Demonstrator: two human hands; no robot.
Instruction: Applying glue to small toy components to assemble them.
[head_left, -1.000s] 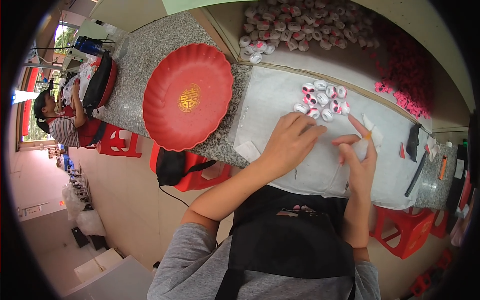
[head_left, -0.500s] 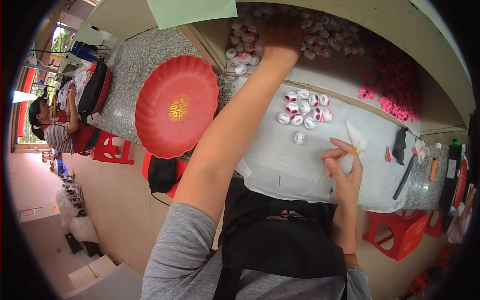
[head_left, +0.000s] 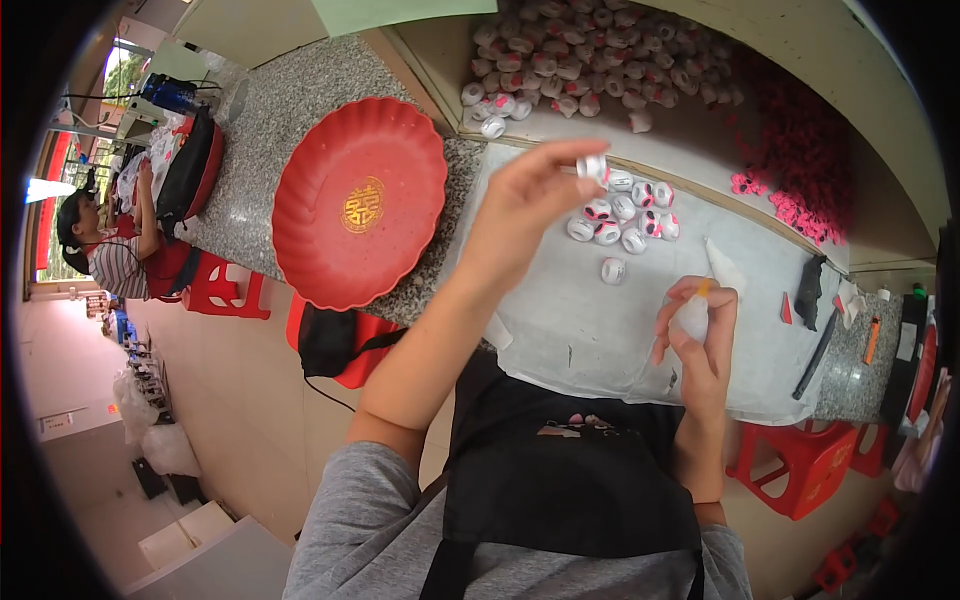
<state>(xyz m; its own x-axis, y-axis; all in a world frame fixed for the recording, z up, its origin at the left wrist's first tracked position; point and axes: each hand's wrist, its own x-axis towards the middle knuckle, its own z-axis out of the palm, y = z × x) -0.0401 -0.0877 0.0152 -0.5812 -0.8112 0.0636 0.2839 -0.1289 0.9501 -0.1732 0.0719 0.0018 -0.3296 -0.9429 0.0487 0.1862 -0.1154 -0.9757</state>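
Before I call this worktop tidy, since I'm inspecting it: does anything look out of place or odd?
One white piece sits alone on the white sheet, apart from the cluster of similar pieces. Dark marks near the sheet's lower edge look odd, stains or tears unclear.

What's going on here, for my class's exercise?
The left hand pinches a small white piece; the right hand holds a whitish bottle with an orange tip. A cluster of similar pieces lies on the white sheet, with a single one set apart. A red scalloped tray sits to the left.
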